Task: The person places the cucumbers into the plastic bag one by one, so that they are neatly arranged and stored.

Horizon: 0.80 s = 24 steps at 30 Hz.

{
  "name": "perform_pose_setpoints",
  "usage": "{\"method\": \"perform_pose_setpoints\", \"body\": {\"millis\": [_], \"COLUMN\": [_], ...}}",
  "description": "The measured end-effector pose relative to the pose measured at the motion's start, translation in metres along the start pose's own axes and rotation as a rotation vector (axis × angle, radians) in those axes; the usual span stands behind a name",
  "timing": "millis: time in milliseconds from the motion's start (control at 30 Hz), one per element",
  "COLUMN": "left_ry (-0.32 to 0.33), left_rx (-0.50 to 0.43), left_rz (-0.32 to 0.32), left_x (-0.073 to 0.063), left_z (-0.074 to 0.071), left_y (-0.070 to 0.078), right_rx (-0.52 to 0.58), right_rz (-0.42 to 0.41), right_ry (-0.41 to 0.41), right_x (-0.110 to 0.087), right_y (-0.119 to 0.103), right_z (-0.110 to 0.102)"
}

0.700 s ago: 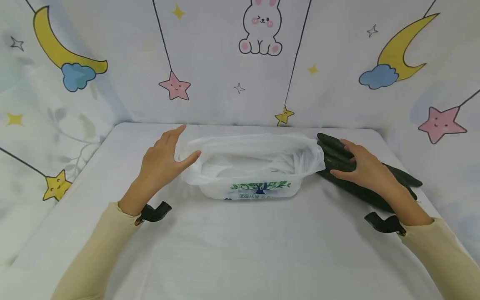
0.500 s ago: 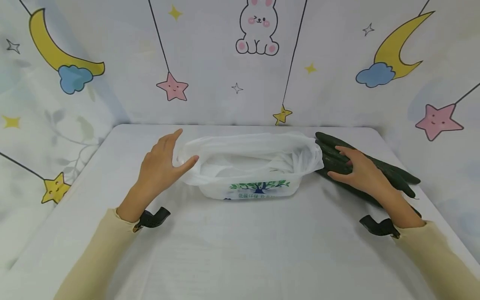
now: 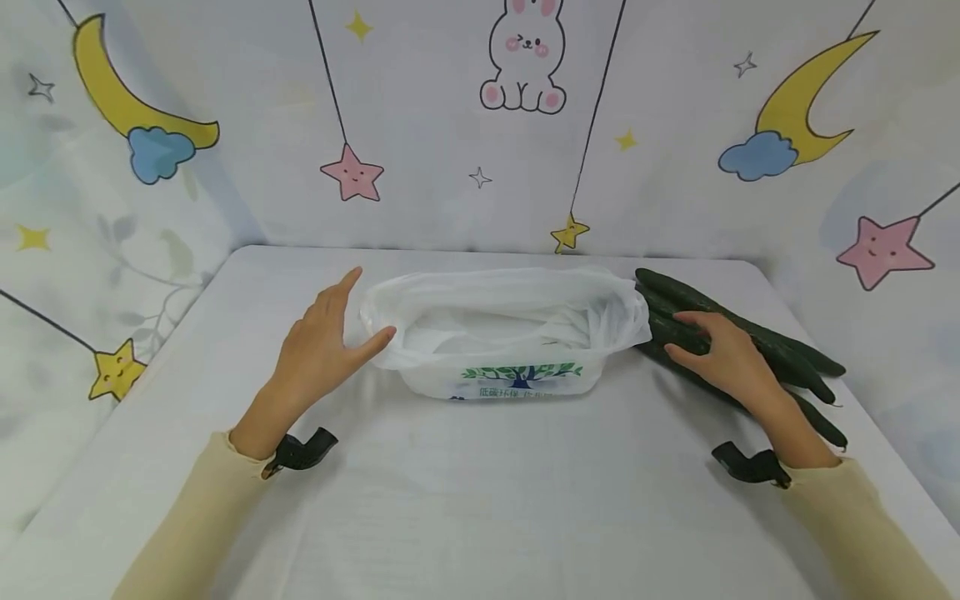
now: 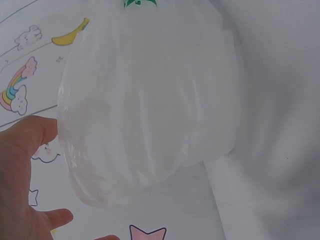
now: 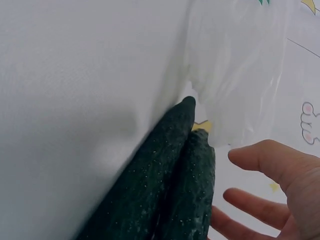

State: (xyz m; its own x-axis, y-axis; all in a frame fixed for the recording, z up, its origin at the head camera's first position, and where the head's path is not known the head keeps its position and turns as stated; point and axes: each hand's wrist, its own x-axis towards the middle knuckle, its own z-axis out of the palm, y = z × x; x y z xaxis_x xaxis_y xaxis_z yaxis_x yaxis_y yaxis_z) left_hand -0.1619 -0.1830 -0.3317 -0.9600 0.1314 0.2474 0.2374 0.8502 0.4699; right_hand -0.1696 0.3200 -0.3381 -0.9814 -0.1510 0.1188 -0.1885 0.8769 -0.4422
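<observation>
And here's the table's white cloth (image 3: 487, 492), walled in by a pale backdrop with printed moons and stars (image 3: 420, 92), its rabbit cut off at the ears. Centre stage, a white, thin plastic bag with a green-and-blue tree print (image 3: 502, 367), mouth gaping; its lettering runs out of sight at the base. Hard by its right end, long dark-green cucumbers (image 3: 783, 354) lie fanned out, the right hand (image 3: 727, 354) covering part of them, thumb and fingers parted; whether it touches them, I can't tell. Exact count? Hidden. Left hand (image 3: 318, 346), well apart from the other, fingers spread by the bag's left end, contact unclear. Black curved wrist pieces (image 3: 303, 450) jut from both beige sleeves (image 3: 195, 517), which run out of frame.
</observation>
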Motion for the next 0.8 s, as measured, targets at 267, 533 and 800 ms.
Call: {"method": "perform_pose_setpoints", "body": {"millis": [267,533,800], "left_ry": [-0.043,-0.131,-0.116], "left_rx": [-0.080,-0.208,-0.472], "left_rz": [-0.069,-0.144,-0.137], "left_x": [-0.008,-0.013,-0.012], "left_z": [0.007,0.012,0.020], "left_y": [-0.005,-0.007,-0.009], "right_rx": [0.025,0.036,0.030], "right_rz": [0.032,0.024,0.030], "right_ry": [-0.004,0.013,-0.027], "right_x": [0.000,0.004,0.002], "right_y": [0.006,0.007,0.009], "right_z": [0.004,0.006,0.005]}}
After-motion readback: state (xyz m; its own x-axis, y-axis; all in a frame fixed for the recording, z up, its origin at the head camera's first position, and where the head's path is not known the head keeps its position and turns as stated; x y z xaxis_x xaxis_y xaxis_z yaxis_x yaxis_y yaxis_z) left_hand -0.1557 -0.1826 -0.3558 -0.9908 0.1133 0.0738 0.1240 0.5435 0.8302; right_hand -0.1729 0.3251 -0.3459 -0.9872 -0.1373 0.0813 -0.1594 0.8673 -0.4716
